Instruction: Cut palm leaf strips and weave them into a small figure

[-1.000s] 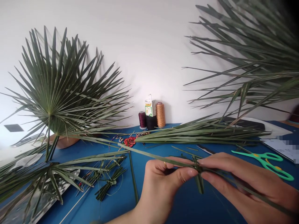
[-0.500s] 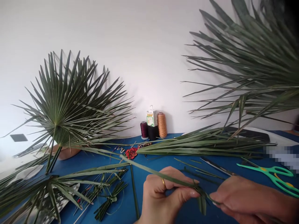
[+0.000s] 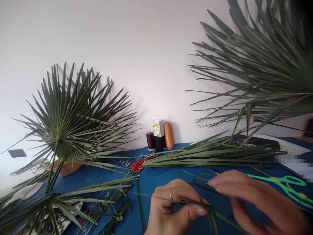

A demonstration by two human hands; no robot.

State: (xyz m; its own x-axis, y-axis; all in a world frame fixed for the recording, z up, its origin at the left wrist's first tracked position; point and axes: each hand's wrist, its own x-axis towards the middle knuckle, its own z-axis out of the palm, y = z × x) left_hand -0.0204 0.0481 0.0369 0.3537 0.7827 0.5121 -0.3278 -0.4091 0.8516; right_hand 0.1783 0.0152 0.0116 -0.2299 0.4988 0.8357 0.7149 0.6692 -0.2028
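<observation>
My left hand (image 3: pixel 174 204), a ring on one finger, pinches a knotted piece of green palm leaf (image 3: pixel 211 218) between thumb and forefinger. Thin leaf ends hang down from the knot and stretch out to the lower right. My right hand (image 3: pixel 261 204) is just to the right, raised with thumb and fingers apart, somewhat blurred, and nothing shows in its grip. Cut leaf strips (image 3: pixel 199 178) lie on the blue table (image 3: pixel 161 176) behind the hands. A dark-bladed tool (image 3: pixel 214 171) is mostly covered by my right hand.
Green-handled scissors (image 3: pixel 281 181) lie at right. A bundle of palm strips (image 3: pixel 195 156) crosses the back, near thread cones (image 3: pixel 169 135) and a red rose patch (image 3: pixel 137 166). Fan palm leaves (image 3: pixel 68 114) rise at left, more leaves (image 3: pixel 269 62) at right. Small knotted leaf bundles (image 3: pixel 118 215) lie front left.
My right hand has let go of the leaf end beside the knot, lifted and opened. The long strip that pointed up left from my left hand has swung lower and looks blurred.
</observation>
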